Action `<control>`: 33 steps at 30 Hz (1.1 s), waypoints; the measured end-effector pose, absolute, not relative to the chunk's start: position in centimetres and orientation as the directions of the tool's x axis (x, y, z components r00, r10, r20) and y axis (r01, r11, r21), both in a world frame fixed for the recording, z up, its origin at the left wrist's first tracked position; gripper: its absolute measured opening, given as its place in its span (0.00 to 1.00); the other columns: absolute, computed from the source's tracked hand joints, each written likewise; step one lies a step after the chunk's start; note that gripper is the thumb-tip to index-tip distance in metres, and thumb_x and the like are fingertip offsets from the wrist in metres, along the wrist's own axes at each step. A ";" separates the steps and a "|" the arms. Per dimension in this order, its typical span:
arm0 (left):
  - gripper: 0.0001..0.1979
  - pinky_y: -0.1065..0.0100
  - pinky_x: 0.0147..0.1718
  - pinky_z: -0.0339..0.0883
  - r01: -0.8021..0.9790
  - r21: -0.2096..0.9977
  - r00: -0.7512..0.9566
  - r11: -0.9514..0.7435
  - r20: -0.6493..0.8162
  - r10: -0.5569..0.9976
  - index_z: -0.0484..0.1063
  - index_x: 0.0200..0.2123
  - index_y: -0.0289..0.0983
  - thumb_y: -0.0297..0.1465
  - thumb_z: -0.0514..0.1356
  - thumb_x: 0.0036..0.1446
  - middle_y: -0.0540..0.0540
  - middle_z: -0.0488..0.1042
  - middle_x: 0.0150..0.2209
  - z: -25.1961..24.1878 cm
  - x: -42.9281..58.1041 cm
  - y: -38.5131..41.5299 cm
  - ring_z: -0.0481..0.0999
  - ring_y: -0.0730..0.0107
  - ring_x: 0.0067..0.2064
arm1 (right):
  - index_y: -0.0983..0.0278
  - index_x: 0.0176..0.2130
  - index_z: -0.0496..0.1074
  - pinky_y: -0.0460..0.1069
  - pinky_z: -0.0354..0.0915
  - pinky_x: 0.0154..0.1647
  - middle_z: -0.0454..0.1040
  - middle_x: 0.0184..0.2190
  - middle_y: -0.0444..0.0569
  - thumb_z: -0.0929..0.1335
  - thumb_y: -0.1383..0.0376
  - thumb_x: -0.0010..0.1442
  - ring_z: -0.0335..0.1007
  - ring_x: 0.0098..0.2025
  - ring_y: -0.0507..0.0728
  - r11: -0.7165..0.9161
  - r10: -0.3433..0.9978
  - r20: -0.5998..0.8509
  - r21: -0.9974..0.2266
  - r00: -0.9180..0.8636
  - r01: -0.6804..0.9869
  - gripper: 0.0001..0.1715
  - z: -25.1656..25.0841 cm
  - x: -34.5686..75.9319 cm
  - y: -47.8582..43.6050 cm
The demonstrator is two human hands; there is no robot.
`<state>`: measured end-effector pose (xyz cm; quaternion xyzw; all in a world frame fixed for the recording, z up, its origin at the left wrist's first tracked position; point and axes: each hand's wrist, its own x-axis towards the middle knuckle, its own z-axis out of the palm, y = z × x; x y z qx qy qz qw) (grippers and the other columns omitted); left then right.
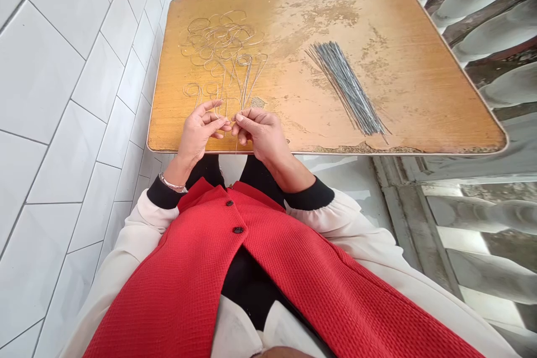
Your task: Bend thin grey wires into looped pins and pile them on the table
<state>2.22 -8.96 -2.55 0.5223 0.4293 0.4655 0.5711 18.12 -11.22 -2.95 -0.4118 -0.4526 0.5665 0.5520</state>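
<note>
At the near edge of the table point(403, 84), my left hand point(204, 126) and my right hand point(260, 128) face each other, their fingertips almost touching. Thumb and fingers are pinched on both sides around a thin metal wire point(236, 144), whose end hangs below my right fingers. How the wire runs between the fingertips is too fine to make out. Just beyond the hands lie several wires with curled ends point(247, 75), and behind them a tangle of looped wires point(224, 36). A bundle of straight grey wires point(348, 89) rests farther right, apart from both hands.
White wall tiles point(100, 72) run close along the table's left side. A balustrade with pale, rounded posts point(482, 33) borders the right. The wooden tabletop has worn, peeling patches, and its front edge is chipped.
</note>
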 end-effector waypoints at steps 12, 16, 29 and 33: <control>0.19 0.78 0.27 0.66 -0.047 0.997 0.158 -0.065 0.071 0.985 0.73 0.49 0.38 0.26 0.70 0.53 0.54 0.78 0.29 -2.7 2.7 -8.9 0.78 0.80 0.30 | 0.65 0.27 0.70 0.41 0.58 0.17 0.74 0.21 0.42 0.77 0.56 0.56 0.61 0.16 0.45 0.037 0.999 0.038 -0.978 -0.002 -0.207 0.19 -3.2 18.1 -11.0; 0.17 0.77 0.29 0.68 -0.038 0.996 0.114 -0.086 0.090 0.989 0.73 0.46 0.38 0.23 0.69 0.53 0.56 0.76 0.26 -2.9 3.0 -8.9 0.77 0.82 0.27 | 0.64 0.26 0.68 0.41 0.58 0.16 0.73 0.20 0.41 0.76 0.60 0.57 0.60 0.15 0.44 0.040 0.998 0.033 -0.988 0.050 -0.146 0.18 -3.5 17.7 -10.8; 0.15 0.78 0.29 0.70 -0.035 0.998 0.034 -0.043 0.045 0.998 0.72 0.44 0.38 0.22 0.67 0.54 0.58 0.74 0.26 -2.6 3.1 -8.9 0.76 0.83 0.26 | 0.65 0.34 0.75 0.42 0.62 0.20 0.77 0.24 0.43 0.78 0.63 0.55 0.65 0.18 0.45 -0.021 0.999 -0.010 -0.963 -0.041 -0.268 0.12 -3.9 18.1 -10.6; 0.14 0.77 0.31 0.71 -0.023 0.998 0.026 -0.058 0.059 0.998 0.72 0.44 0.38 0.22 0.67 0.55 0.58 0.74 0.26 -2.9 3.2 -8.9 0.75 0.84 0.26 | 0.66 0.42 0.77 0.43 0.68 0.24 0.79 0.27 0.45 0.78 0.63 0.53 0.70 0.22 0.47 -0.027 0.997 -0.007 -0.962 -0.077 -0.271 0.17 -4.0 18.4 -11.0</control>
